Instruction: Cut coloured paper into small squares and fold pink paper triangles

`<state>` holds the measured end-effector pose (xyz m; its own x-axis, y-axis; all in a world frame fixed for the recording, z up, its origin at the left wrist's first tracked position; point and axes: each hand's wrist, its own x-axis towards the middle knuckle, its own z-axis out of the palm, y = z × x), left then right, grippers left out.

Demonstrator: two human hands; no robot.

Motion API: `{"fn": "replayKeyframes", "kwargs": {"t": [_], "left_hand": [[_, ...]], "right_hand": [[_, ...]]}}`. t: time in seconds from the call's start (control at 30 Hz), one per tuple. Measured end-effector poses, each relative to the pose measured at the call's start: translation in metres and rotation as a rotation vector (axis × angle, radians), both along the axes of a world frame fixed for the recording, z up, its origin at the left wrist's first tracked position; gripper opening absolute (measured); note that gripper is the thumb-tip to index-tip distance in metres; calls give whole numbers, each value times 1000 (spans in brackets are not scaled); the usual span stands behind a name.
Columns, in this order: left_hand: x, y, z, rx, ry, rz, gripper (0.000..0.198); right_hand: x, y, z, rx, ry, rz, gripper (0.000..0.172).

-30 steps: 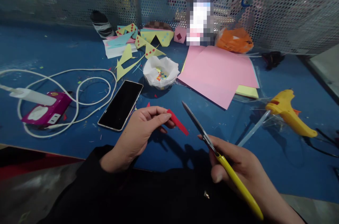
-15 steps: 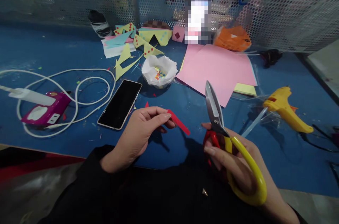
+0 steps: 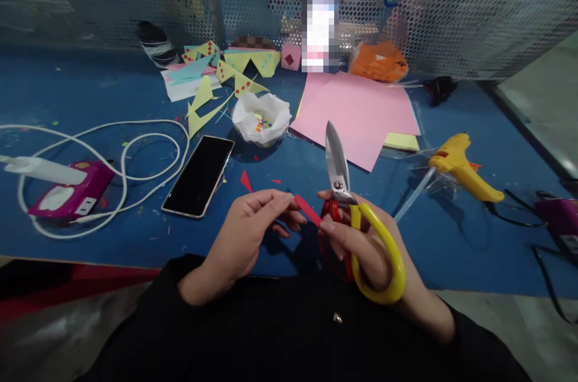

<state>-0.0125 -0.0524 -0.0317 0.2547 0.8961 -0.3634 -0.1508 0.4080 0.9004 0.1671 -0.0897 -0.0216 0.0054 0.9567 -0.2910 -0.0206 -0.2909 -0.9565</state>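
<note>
Left grip (image 3: 250, 226) pinches a red strip (image 3: 307, 211); right grip (image 3: 368, 252) (just at the strip's far end) clasps scissors (image 3: 338, 175).

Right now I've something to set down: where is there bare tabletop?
Mostly bare: far left, behind the white cable; near right, beside the right hand, in front of the glue gun. Crowded: the middle, around the paper-lined bowl, phone and pink sheets.

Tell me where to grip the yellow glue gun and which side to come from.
I'd take the glue gun by its handle, coming from the right: the handle slants that way, while the clear glue stick juts out on the left. Avoid the cord near the handle's end. The right hand holds scissors, so likely needs freeing first.
</note>
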Motion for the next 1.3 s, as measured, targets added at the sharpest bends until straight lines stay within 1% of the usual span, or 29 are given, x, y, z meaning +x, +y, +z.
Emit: {"fn": "replayKeyframes", "kwargs": {"t": [0.1,0.2,0.3,0.4,0.5,0.57,0.7,0.8,0.9,0.93,1.0,1.07,1.13,1.17,1.23,1.3], "left_hand": [[-2,-1,-1,-1,-26,25,18],[-3,-3,-2,26,-16,-25,12],[-3,-6,-2,40,-43,-90,14],[-1,-8,-1,53,-60,-117,13],[1,-10,1,57,-60,-132,7],[1,-10,3,68,-54,-153,7],[2,-11,4,85,-26,-178,11],[2,-10,4,101,-33,-179,7],[-1,-9,5,130,-32,-181,12],[-3,-9,6,156,0,-170,14],[-7,-8,11,253,134,-112,19],[-10,-8,20,402,322,-32,25],[-13,-6,29,578,464,-14,28],[-13,-5,33,660,505,-44,29],[-15,-1,39,771,551,-163,24],[-16,5,43,794,596,-305,15]], "right_hand": [[1,-1,-4,-43,121,25,43],[1,-3,-6,-55,196,66,42],[0,-5,-6,-60,239,85,41],[-1,-5,-6,-101,305,98,42],[0,-5,-8,-108,365,114,42],[1,-5,-9,-105,368,144,39],[2,-5,-8,-112,351,189,18],[3,-6,-7,-112,347,207,22],[3,-7,-5,-116,336,207,18],[4,-7,-4,-111,323,197,22],[4,-8,0,-75,244,171,33],[4,-8,5,-25,105,153,36],[4,-6,9,17,-2,133,37],[4,-6,11,33,-37,131,36],[4,-3,15,78,-81,158,32],[3,0,20,142,-135,228,27]]}}
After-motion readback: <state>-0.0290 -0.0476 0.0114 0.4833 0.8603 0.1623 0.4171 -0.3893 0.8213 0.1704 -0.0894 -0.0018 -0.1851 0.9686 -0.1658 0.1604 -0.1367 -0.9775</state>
